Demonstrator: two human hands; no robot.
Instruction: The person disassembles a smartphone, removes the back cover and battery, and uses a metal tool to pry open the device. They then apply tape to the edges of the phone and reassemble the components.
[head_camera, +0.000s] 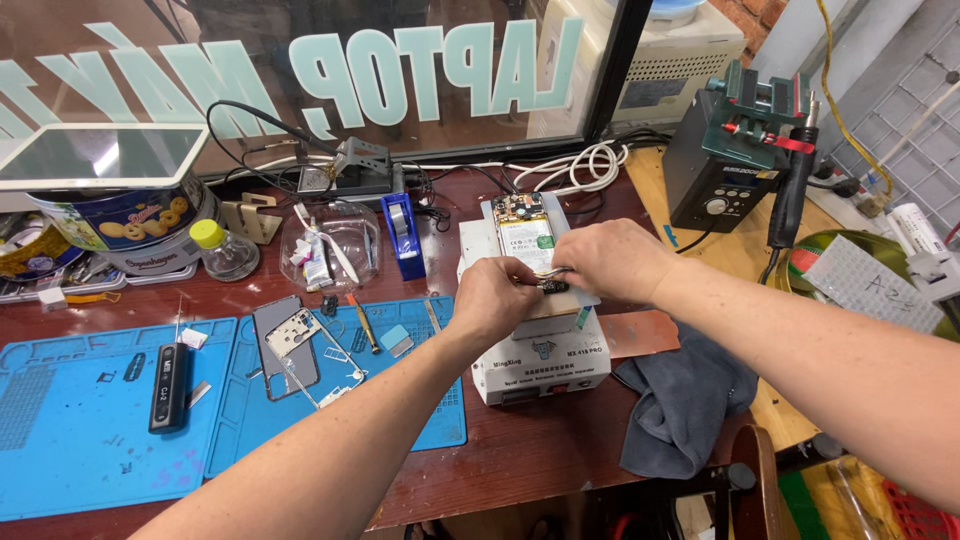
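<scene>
An opened phone (524, 232), its battery and circuit board showing, lies on a white box-shaped machine (540, 362) at the middle of the desk. My left hand (494, 298) is closed at the phone's near end. My right hand (610, 260) pinches thin metal tweezers (556, 273) whose tips meet the same spot by a small dark part (553, 287). Both hands cover the phone's lower edge.
Two blue work mats (70, 420) lie at the left, bearing a phone frame (290, 335), a dark slim tool (170, 385) and a screwdriver (362, 322). A grey cloth (680, 405) lies at the right. A hot-air station (725, 160), cookie tin (130, 220), tape dispenser (402, 232) and cables (575, 165) stand behind.
</scene>
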